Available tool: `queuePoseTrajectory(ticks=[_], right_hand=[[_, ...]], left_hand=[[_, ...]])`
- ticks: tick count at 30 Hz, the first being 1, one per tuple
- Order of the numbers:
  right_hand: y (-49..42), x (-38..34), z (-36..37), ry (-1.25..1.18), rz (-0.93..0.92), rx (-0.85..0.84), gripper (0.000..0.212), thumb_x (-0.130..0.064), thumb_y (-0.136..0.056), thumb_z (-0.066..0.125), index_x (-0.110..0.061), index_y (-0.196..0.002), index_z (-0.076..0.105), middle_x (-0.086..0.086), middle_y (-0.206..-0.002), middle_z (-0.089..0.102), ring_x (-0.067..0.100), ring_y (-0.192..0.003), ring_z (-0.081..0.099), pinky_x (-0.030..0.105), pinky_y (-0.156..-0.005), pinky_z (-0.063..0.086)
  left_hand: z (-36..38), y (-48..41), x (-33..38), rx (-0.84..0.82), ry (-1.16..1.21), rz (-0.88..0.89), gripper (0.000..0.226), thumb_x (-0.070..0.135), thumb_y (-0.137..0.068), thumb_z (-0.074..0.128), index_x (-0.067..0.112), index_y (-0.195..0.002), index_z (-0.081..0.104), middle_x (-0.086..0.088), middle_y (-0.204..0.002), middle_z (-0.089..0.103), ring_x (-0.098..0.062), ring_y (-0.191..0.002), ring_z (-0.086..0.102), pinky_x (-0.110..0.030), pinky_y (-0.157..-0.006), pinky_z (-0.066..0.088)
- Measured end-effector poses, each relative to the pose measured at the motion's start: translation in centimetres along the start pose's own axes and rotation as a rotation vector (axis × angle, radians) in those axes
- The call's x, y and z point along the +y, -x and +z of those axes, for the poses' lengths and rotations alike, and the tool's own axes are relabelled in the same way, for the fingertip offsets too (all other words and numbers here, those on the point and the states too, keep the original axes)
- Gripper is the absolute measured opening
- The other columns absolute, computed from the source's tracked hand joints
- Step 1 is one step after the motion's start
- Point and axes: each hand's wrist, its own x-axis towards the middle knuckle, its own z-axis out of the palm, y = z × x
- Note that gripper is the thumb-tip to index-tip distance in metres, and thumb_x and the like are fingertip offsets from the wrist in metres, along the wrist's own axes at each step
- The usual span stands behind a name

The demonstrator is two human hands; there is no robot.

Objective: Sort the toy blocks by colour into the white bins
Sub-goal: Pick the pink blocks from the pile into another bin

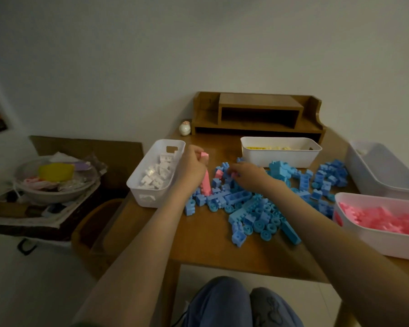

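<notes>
Toy blocks lay in a loose heap at the middle of the wooden table. Nearly all of them were blue, with one loose pink block showing among them near your hands.

Your left hand was curled around a long pink block that hung down from your fist. Another pink piece poked out above your fingers. You seemed to be gathering pinks there so that one trip would carry them all.

Your right hand reached into the far side of the heap and pinched a small pink block between its fingertips, though the dim light made it hard to tell whether it had lifted clear of the blues.

The pink bin stood at the near right, well apart from both hands, so the handful had to cross the heap to reach it. The bin of white blocks sat just beside your left hand, and the bin of yellow blocks stood at the far side. A fourth bin at the far right was probably meant for the blues.
</notes>
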Motion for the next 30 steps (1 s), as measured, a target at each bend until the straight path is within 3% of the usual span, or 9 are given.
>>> queuePoseTrajectory(ticks=[5,8,12,14,16,18,20,24,30], right_hand=[[0.1,-0.7,-0.6,-0.048,-0.024,0.109,0.013,-0.026,-0.097,0.041,-0.019,-0.095,0.051,0.001,-0.097,0.044,0.025,-0.094,0.049,0.043,-0.091,0.037],[-0.1,-1.5,-1.0,-0.124,0.004,0.169,0.023,-0.039,-0.096,0.040,-0.018,-0.087,0.043,0.001,-0.092,0.043,0.020,-0.084,0.044,0.043,-0.090,0.038],[-1.0,-2.3,-1.0,-0.222,-0.013,0.068,0.023,-0.033,-0.093,0.050,-0.016,-0.100,0.037,-0.002,-0.086,0.048,0.021,-0.085,0.050,0.041,-0.082,0.042],[-1.6,-2.6,-1.0,-0.215,-0.036,-0.003,0.022,-0.027,-0.094,0.049,-0.017,-0.103,0.031,0.004,-0.088,0.056,0.025,-0.083,0.055,0.041,-0.076,0.046],[-2.1,-3.0,-1.0,-0.142,-0.052,-0.035,0.015,-0.025,-0.096,0.044,-0.019,-0.104,0.033,0.010,-0.099,0.061,0.027,-0.085,0.056,0.039,-0.075,0.045],[-2.5,-3.3,-0.7,-0.017,-0.058,-0.065,0.018,-0.022,-0.097,0.042,-0.022,-0.115,0.042,0.009,-0.117,0.060,0.027,-0.101,0.057,0.042,-0.089,0.043],[-2.8,-3.5,-0.3,0.080,-0.055,-0.093,0.028,-0.019,-0.097,0.042,-0.025,-0.123,0.047,0.006,-0.126,0.055,0.026,-0.115,0.052,0.048,-0.100,0.037],[-3.2,-3.0,-0.1,0.107,-0.051,-0.092,0.018,-0.023,-0.096,0.047,-0.020,-0.113,0.051,0.006,-0.122,0.055,0.026,-0.113,0.051,0.044,-0.097,0.036],[-2.6,-2.2,-0.6,-0.018,-0.090,-0.046,0.008,-0.028,-0.096,0.048,-0.021,-0.093,0.044,0.007,-0.112,0.057,0.027,-0.101,0.053,0.046,-0.092,0.043]], left_hand=[[-0.8,0.0,0.3,0.011,0.125,0.008,0.011,0.024,-0.095,0.054,0.022,-0.104,0.049,0.000,-0.105,0.059,-0.013,-0.090,0.059,-0.021,-0.068,0.047],[-1.3,0.2,0.5,0.021,0.062,0.039,0.013,0.024,-0.093,0.057,0.020,-0.103,0.049,0.004,-0.100,0.055,-0.006,-0.084,0.053,-0.014,-0.061,0.040],[-1.8,0.8,0.7,0.048,-0.250,0.217,0.015,0.017,-0.093,0.057,0.012,-0.106,0.052,-0.003,-0.115,0.045,-0.011,-0.097,0.048,-0.017,-0.077,0.040],[-1.8,1.0,1.0,0.022,-0.411,0.326,0.016,0.010,-0.094,0.053,0.009,-0.109,0.050,-0.006,-0.120,0.044,-0.016,-0.100,0.049,-0.024,-0.082,0.043],[-1.8,1.1,1.3,-0.084,-0.466,0.289,0.018,0.007,-0.095,0.046,0.007,-0.113,0.046,-0.012,-0.113,0.051,-0.021,-0.093,0.054,-0.027,-0.071,0.043],[-1.8,1.2,1.4,-0.201,-0.523,0.234,0.018,0.007,-0.096,0.041,0.008,-0.113,0.042,-0.016,-0.104,0.055,-0.023,-0.083,0.053,-0.028,-0.063,0.037],[-1.9,1.4,1.3,-0.275,-0.588,0.206,0.016,0.010,-0.095,0.040,0.011,-0.111,0.044,-0.014,-0.109,0.052,-0.025,-0.091,0.051,-0.032,-0.070,0.040],[-1.4,1.9,1.3,-0.380,-0.890,0.144,0.031,0.019,-0.100,0.032,0.009,-0.125,0.047,-0.014,-0.129,0.040,-0.033,-0.119,0.037,-0.038,-0.097,0.033],[-0.4,1.9,0.9,-0.277,-0.958,0.107,0.045,0.043,-0.097,0.043,0.008,-0.125,0.049,-0.018,-0.129,0.046,-0.032,-0.118,0.043,-0.037,-0.094,0.036]])
